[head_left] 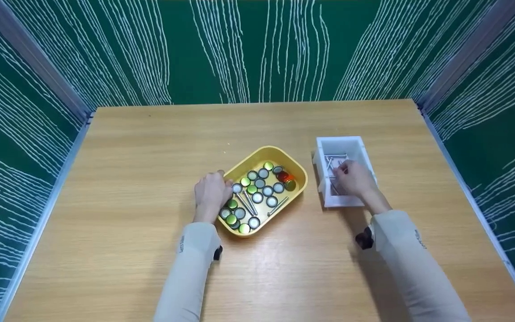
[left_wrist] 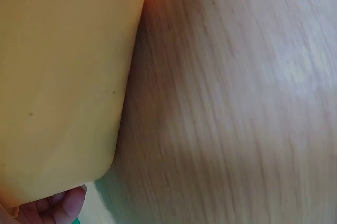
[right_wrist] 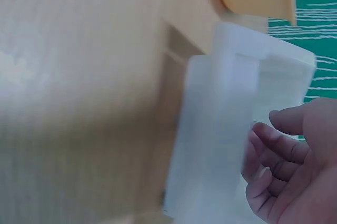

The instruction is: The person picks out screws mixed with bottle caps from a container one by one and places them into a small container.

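Note:
A yellow tray [head_left: 239,169] stands near the middle of the table, holding bottle caps [head_left: 257,197], green and grey-white, along with a few long screws [head_left: 278,206]. My left hand [head_left: 213,193] grips its left edge; the left wrist view shows curled fingertips [left_wrist: 71,203] at the tray's end. To the right is a white bin [head_left: 339,145] with several screws [head_left: 337,155] inside. My right hand [head_left: 355,179] reaches into that bin. In the right wrist view its thumb [right_wrist: 287,120] and forefinger are apart, fingers loosely bent, with nothing visible between them.
Shiny orange-red pieces [head_left: 284,177] lie at the tray's right end. The wooden table [head_left: 119,179] is bounded by green panels [head_left: 248,53] with white lines at the back and sides. Tiny pale specks lie behind the tray.

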`<state>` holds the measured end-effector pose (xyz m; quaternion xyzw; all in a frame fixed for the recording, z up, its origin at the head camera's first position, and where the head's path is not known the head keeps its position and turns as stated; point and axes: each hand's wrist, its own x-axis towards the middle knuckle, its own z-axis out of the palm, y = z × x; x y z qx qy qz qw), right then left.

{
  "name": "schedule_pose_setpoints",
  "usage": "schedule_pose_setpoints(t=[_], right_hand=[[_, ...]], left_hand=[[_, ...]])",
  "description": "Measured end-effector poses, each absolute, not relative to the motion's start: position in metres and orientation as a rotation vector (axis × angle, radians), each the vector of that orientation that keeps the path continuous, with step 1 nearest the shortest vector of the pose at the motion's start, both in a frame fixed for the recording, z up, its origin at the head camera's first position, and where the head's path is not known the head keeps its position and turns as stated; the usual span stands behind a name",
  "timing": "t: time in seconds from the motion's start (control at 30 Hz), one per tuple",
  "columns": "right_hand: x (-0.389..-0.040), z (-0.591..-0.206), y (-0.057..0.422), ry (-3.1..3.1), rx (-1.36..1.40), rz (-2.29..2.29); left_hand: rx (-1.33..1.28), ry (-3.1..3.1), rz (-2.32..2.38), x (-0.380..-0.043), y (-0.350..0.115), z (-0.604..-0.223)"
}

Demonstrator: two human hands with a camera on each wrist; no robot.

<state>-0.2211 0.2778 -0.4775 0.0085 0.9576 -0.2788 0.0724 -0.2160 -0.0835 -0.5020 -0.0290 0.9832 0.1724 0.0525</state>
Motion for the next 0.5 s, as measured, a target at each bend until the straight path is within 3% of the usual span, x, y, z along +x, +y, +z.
schedule_pose_setpoints(t=[0.5], right_hand=[[-0.227, -0.444, 0.251, 3.032, -0.024, -0.951]], left_hand=[[-0.077, 3.016, 0.511, -0.216, -0.084, -0.503]])
